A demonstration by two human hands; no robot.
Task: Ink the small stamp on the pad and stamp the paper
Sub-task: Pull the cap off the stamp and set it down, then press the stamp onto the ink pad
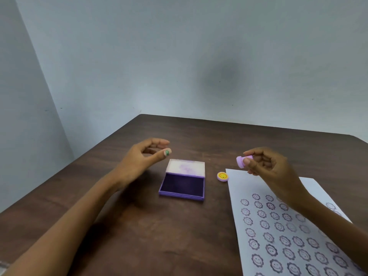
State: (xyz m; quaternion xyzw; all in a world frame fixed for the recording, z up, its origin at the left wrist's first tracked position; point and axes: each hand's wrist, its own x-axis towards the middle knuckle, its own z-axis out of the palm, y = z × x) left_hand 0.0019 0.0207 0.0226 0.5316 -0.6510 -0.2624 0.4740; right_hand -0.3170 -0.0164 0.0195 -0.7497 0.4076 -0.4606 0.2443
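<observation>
My right hand (266, 166) holds a small pink stamp (242, 161) between thumb and fingers, above the top edge of the paper (249, 188). The stamp lies sideways, its round face turned left. The white paper carries several rows of purple smiley-flower prints. A purple ink pad (183, 186) lies with its lid up in the middle of the table, left of the paper. My left hand (143, 156) hovers above the table, left of and behind the pad, fingers loosely curled, holding nothing.
A small round pink cap with a yellow smiley (222, 176) lies between the pad and the paper's top left corner. The dark wooden table (139, 226) meets a pale wall at the back and left.
</observation>
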